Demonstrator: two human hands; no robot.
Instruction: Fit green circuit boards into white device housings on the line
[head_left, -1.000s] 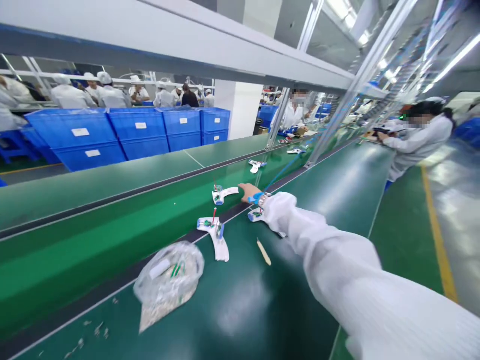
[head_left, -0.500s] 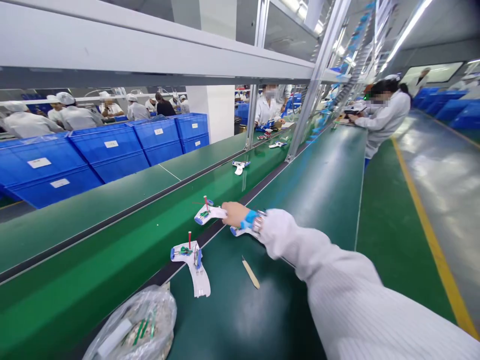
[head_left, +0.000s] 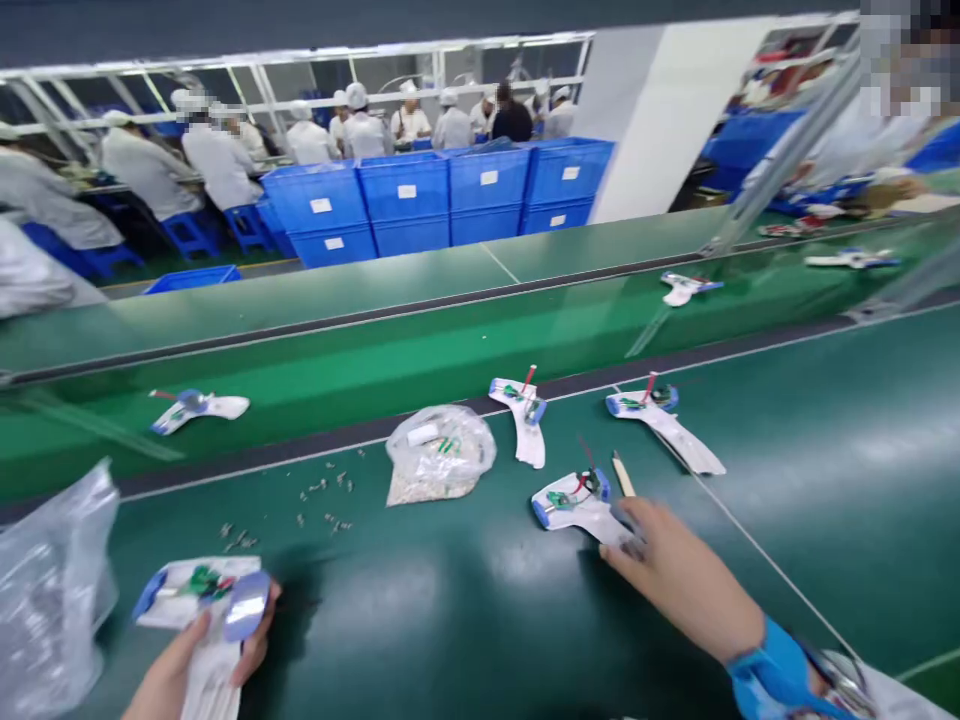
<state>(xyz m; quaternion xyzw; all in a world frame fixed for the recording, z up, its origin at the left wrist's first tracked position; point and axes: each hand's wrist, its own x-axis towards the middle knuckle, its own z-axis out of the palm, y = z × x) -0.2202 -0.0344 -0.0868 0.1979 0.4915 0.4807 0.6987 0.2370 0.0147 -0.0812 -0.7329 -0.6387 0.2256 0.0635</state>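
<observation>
My left hand (head_left: 176,665) is closed round the handle of a white gun-shaped housing (head_left: 206,655) with blue ends and a green circuit board inside. My right hand (head_left: 675,565) grips the handle end of another white gun-shaped housing (head_left: 592,515), its red wire and green board facing up. A pale-handled pointed tool (head_left: 623,475) lies just beyond my right fingers. Two similar units, a nearer housing (head_left: 529,430) and one farther right (head_left: 675,430), rest along the bench edge. Small metal parts (head_left: 322,485) are scattered between my hands, towards the belt.
A clear bag of small parts (head_left: 435,465) sits mid-bench. Another plastic bag (head_left: 49,600) stands at left. The green belt (head_left: 360,365) carries a housing (head_left: 196,405) at left and others at right. Blue crates (head_left: 405,195) and seated co-workers are beyond. A metal post (head_left: 787,140) rises at right.
The view has swung left and down. My right hand has come back from the belt's edge to over the bench with a housing. My left hand, holding a housing, has come into view.
</observation>
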